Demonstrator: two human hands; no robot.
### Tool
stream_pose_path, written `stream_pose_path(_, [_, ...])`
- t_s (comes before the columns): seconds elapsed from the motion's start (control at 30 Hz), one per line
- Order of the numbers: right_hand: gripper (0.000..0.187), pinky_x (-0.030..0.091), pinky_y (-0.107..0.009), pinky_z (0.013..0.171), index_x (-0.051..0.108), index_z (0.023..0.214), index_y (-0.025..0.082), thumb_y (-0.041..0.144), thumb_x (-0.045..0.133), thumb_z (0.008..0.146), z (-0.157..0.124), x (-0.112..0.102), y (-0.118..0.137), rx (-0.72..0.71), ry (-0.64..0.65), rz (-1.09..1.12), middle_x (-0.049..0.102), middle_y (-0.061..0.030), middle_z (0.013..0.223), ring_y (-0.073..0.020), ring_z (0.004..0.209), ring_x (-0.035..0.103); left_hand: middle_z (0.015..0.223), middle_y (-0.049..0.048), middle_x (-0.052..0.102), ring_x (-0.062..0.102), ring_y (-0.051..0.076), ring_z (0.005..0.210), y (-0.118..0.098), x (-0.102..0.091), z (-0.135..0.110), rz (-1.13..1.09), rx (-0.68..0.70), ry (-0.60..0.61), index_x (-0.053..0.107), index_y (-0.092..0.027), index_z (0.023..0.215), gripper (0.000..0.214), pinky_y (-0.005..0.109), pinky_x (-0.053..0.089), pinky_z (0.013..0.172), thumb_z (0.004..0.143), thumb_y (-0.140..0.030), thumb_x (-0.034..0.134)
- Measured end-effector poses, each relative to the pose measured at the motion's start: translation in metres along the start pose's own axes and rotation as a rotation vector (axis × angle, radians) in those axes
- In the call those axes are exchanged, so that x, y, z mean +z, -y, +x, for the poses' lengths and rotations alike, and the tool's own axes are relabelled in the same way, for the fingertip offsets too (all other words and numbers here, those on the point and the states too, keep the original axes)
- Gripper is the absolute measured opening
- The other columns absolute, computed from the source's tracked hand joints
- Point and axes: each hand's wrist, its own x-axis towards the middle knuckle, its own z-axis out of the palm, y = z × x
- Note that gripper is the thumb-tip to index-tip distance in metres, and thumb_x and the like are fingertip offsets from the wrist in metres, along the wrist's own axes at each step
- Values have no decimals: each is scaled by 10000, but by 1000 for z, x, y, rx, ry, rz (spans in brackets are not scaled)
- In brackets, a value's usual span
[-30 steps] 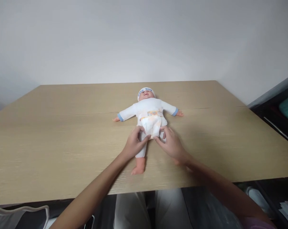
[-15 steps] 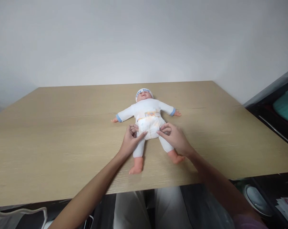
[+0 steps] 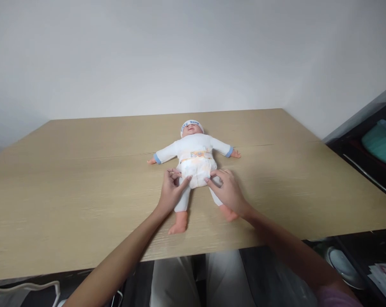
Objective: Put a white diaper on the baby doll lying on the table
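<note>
On the table (image 3: 84,204), doll (image 3: 193,141) in white diaper (image 3: 197,170), left hand (image 3: 171,190) and right hand (image 3: 229,192) at its leg edges, grip unclear

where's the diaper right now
In the head view, the diaper is mid-picture on the hips of the doll, between the left hand and right hand.

Indoors here, a plain room, home or office, hard to call! Wooden tabletop (image 3: 84,192) under the right hand (image 3: 229,192), pale wall (image 3: 180,55) beyond it, papers (image 3: 384,276) low to its right
</note>
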Motion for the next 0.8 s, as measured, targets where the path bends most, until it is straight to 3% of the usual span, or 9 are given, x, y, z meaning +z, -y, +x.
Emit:
stream_pose_path(0.13, [152,536,-446,1006,757,975,240,385,789,1006,0,6,-11,-130,-127,-71,705,-89,1122,-296,1112,630,1034,14,675,632,167,849,3,-1,-3,113,78,-61,486,-256,1129,547,321,518,786,880,-523,894])
stream_pose_path(0.23, [167,559,-465,970,715,988,243,394,785,1002,1,9,-19,-163,-156,-49,703,-75,1066,-296,1058,650,1133,54,699,623,197,876,4,-4,-4,293,229,-110,518,-256,1162,519,378,531,828,899,-517,881])
stream_pose_path(0.33, [188,573,-514,991,676,1091,242,406,738,1024,6,10,-23,-213,-244,-42,714,-94,1108,-317,1087,668,1287,117,692,658,298,1136,0,-10,1,493,447,-123,546,-248,1296,545,491,544,998,926,-500,856])
stream_pose_path(0.4, [278,543,-574,1117,663,1277,236,413,670,1063,14,9,-24,-309,-259,-43,713,-138,1295,-346,1253,660,1451,153,654,599,353,1390,-6,-13,8,582,582,-54,507,-247,1451,587,569,481,1170,984,-460,793])
stream_pose_path(0.5, [511,434,-602,1299,540,1590,247,443,561,1119,34,10,-33,-465,-113,-18,588,-151,1624,-343,1532,541,1682,157,518,464,355,1593,-16,-15,24,646,677,146,374,-266,1654,676,598,356,1320,1057,-409,656])
stream_pose_path(0.63, [576,415,-579,1342,451,1712,296,484,422,1168,63,10,-55,-566,58,35,540,-94,1711,-308,1604,495,1795,145,396,381,363,1657,-16,-14,48,663,685,379,276,-264,1759,743,590,318,1356,1082,-432,535])
stream_pose_path(0.8, [640,381,-588,1369,358,1771,318,540,378,1171,74,3,-73,-661,159,7,468,-79,1768,-322,1643,443,1767,132,441,413,382,1621,-9,-15,61,690,694,401,327,-289,1766,751,582,319,1324,1071,-482,537])
